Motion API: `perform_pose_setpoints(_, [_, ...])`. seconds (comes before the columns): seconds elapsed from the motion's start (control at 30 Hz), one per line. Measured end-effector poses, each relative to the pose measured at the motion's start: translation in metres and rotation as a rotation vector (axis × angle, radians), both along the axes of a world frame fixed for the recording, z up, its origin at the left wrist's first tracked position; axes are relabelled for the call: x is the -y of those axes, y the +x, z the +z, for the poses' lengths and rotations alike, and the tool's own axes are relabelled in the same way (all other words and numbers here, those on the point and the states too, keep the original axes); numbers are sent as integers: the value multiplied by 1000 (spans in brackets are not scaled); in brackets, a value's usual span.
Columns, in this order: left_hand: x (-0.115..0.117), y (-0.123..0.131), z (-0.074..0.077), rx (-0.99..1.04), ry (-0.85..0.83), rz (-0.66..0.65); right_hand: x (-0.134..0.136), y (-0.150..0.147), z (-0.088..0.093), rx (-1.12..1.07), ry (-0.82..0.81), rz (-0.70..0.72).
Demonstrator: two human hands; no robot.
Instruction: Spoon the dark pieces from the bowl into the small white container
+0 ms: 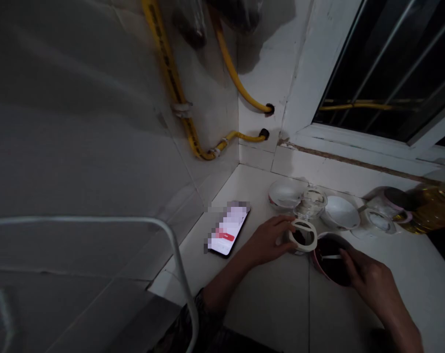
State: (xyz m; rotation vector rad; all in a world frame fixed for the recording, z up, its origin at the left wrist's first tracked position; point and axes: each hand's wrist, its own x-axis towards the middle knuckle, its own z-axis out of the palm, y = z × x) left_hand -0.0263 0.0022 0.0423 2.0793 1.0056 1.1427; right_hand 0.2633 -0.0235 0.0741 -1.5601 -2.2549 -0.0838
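Both hands work low on the white tiled counter (266, 314). Left hand (268, 240) curls its fingers around a small round jar with a cream-white rim (302, 236), thumb on one side and fingertips on the other, holding it tipped slightly toward a dark red bowl with a dark inside (331, 260). Right hand (369, 279) reaches into that bowl, fingers pinched on what looks like a thin pale spoon handle (332, 256) — the dim light keeps me from telling the grip exactly.

The jar sits just left of the bowl, touching or nearly so. Behind them stand a clear glass lidded pot (312, 201) and two white ceramic bowls (340, 212), with a yellowish oil bottle (433, 208) far right. A lit smartphone (230, 229) lies flat to the left, well apart.

The jar looks light and stiff, probably plastic or glass, with smooth sides that could slip; a wrap around its body below the rim seems the safest hold. The bowl appears heavier and breakable — best steadied by its outer wall.
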Motion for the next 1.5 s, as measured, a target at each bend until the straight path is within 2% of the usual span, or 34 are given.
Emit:
perform_pose_setpoints(0.2, [1, 0, 2, -25, 7, 7, 0, 2, 3, -257, -222, -102])
perform_pose_setpoints(0.3, [1, 0, 2, -19, 13, 10, 0, 5, 6, -332, -277, -151])
perform_pose_setpoints(0.47, [1, 0, 1, 3, -6, 8, 1, 6, 7, -432, -302, -230])
perform_pose_setpoints(0.73, [1, 0, 0, -8, -10, 2, 0, 11, -2, -600, -370, -276])
perform_pose_setpoints(1.07, [1, 0, 3, -20, -41, 8, 2, 7, 6, -837, -423, -364])
perform_pose_setpoints(1.5, [2, 0, 4, -14, -49, -9, 2, 5, 7, -937, -410, -401])
